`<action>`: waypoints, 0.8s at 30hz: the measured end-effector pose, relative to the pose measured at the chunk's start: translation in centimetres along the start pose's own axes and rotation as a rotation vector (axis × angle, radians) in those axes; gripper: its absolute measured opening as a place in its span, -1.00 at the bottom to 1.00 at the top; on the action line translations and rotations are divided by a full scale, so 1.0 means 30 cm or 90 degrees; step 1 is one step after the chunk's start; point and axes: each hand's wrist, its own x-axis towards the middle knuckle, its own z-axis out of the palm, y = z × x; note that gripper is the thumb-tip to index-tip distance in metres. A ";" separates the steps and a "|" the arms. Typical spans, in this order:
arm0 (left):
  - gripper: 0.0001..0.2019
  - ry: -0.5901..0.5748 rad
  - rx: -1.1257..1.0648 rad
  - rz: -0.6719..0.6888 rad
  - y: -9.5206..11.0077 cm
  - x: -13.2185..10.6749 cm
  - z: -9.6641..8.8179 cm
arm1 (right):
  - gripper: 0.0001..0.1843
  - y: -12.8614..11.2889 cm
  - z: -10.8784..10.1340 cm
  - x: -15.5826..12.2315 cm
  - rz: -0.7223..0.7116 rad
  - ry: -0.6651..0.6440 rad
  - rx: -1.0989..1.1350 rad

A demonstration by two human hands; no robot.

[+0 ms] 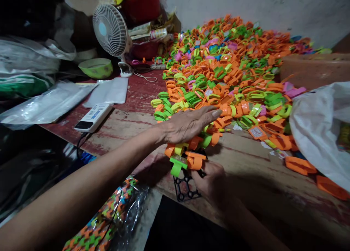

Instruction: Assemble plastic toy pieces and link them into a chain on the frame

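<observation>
My left hand (188, 125) reaches across from the left with its fingers stretched out together, palm down on a cluster of small plastic wristband-like pieces. Under it, orange, green and yellow wristbands (194, 160) sit in rows on a black plastic grid (187, 188). The lower part of this grid shows bare, tilted over the table edge. My right hand (212, 180) is closed at the grid's right side, close against an orange wristband; some of its fingers are hidden.
A big heap of wristbands (226, 69) covers the back of the table. A white sack (322, 120) lies at right. At left are a fan (111, 30), a green bowl (96, 68), a white power bank (94, 118) and plastic bags (49, 101). A clear bag of wristbands (109, 218) is below.
</observation>
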 end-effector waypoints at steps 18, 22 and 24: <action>-0.35 0.084 0.333 0.052 -0.042 -0.263 0.105 | -0.75 -0.040 0.019 0.025 0.008 -0.035 0.080; -0.36 0.131 0.364 0.060 -0.052 -0.252 0.122 | -0.73 -0.068 0.016 0.023 0.040 -0.058 0.063; -0.35 0.153 0.383 0.075 -0.065 -0.251 0.129 | -0.69 -0.086 -0.003 0.021 0.035 -0.066 0.066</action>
